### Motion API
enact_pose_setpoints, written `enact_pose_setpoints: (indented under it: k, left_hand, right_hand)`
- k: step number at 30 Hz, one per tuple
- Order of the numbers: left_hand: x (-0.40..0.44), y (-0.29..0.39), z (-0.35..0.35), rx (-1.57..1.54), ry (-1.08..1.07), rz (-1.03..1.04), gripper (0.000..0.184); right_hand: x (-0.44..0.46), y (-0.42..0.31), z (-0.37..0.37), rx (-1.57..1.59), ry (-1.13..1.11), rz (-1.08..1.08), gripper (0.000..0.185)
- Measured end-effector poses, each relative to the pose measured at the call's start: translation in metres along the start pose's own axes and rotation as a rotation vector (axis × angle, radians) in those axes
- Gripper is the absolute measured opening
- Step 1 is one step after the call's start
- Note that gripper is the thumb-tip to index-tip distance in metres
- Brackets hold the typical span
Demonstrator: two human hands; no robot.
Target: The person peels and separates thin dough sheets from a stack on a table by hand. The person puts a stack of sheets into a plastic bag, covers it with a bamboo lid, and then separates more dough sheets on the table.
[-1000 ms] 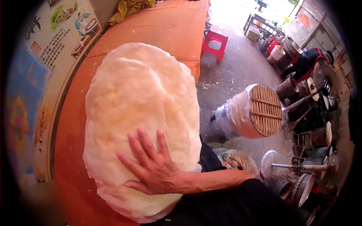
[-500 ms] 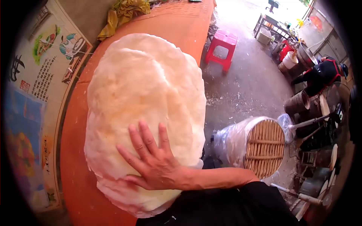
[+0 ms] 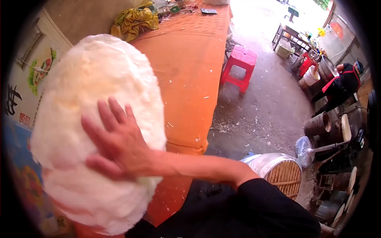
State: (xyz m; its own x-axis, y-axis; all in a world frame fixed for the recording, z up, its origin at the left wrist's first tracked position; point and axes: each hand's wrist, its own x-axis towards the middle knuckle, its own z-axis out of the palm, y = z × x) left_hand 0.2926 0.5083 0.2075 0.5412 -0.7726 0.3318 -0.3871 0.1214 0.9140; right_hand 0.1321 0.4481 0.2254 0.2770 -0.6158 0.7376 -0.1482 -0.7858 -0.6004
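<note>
A stack of large, pale, thin flatbreads [image 3: 99, 79] fills the left of the head view, its layers showing at the ragged edges. It is held up over the left side of the orange-covered table [image 3: 186, 79], overlapping the wall poster. My right hand [image 3: 119, 141] lies palm down on top of the stack, fingers spread and slightly blurred, holding nothing between them. Its bare forearm reaches in from a black sleeve at the lower right. My left hand is out of sight; whether it is under the stack cannot be seen.
Yellow cloth [image 3: 137, 20] and a calculator [image 3: 209, 11] lie at the table's far end. A red stool [image 3: 240, 65] stands on the floor to the right. Nearer is a plastic-wrapped drum with a slatted bamboo lid [image 3: 283, 178]. Another person [image 3: 343, 85] bends by buckets at far right.
The flatbread stack has moved left and come up off the table, uncovering more orange cloth. My right hand has gone left with it, still flat on top.
</note>
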Motion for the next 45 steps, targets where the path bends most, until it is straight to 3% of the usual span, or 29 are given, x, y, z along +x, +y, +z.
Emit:
enact_pose_setpoints:
  k: [3,6,8,12,13,15,18,19,22,26,27,29,33,37,39,41,45]
  left_hand:
    - [0.079,0.035,0.067,0.05,-0.112,0.179,0.032]
    - [0.136,0.048,0.138,0.155,-0.214,0.27,0.031]
    - [0.155,0.038,0.175,0.262,-0.261,0.263,0.031]
    - [0.118,-0.017,0.219,0.433,-0.341,0.051,0.031]
    - [0.099,-0.053,0.227,0.435,-0.284,0.248,0.027]
    - [0.062,-0.09,0.24,0.446,-0.289,0.209,0.021]
    - [0.007,-0.113,0.271,0.176,-0.299,-0.189,0.021]
    - [-0.01,-0.113,0.273,0.322,-0.375,-0.367,0.022]
    - [-0.046,-0.127,0.285,0.188,-0.283,-0.422,0.024]
    - [-0.061,-0.122,0.293,0.15,-0.259,-0.543,0.024]
    - [-0.062,-0.121,0.295,0.124,-0.245,-0.567,0.023]
    - [-0.06,-0.116,0.298,0.108,-0.238,-0.527,0.023]
    - [-0.056,-0.111,0.285,0.122,-0.228,-0.413,0.023]
    - [-0.066,-0.127,0.26,0.083,-0.084,-0.409,0.023]
    - [-0.073,-0.134,0.25,-0.025,0.005,-0.549,0.023]
    - [-0.068,-0.134,0.243,-0.003,0.003,-0.535,0.023]
    - [-0.055,-0.135,0.24,-0.03,0.02,-0.538,0.024]
  right_hand:
    - [0.051,0.056,0.029,0.296,0.168,0.091,0.064]
    - [0.094,0.137,0.036,1.09,0.154,0.47,0.053]
    - [0.089,0.208,0.019,1.195,0.193,0.664,0.049]
    - [-0.037,0.365,-0.061,0.677,0.233,0.81,0.041]
    - [-0.073,0.406,-0.102,0.832,0.203,1.353,0.034]
    - [-0.117,0.405,-0.157,0.505,0.332,1.475,0.031]
    - [-0.161,0.401,-0.223,0.403,0.173,1.491,0.031]
    - [-0.159,0.404,-0.23,0.404,0.148,1.499,0.031]
    - [-0.132,0.394,-0.248,0.242,0.086,1.423,0.025]
    - [-0.047,0.382,-0.188,0.069,-0.237,0.815,0.013]
    - [-0.032,0.387,-0.163,-0.016,-0.296,0.536,0.009]
    - [0.001,0.39,-0.112,-0.06,-0.43,0.249,0.014]
    - [0.011,0.425,-0.034,-0.309,-0.552,-0.082,0.031]
    - [0.02,0.445,-0.031,-0.346,-0.73,-0.095,0.029]
    - [0.021,0.448,-0.033,-0.479,-0.76,-0.213,0.03]
    - [0.027,0.446,-0.029,-0.493,-0.7,-0.236,0.03]
    - [0.059,0.469,-0.021,-0.466,-0.945,-0.288,0.017]
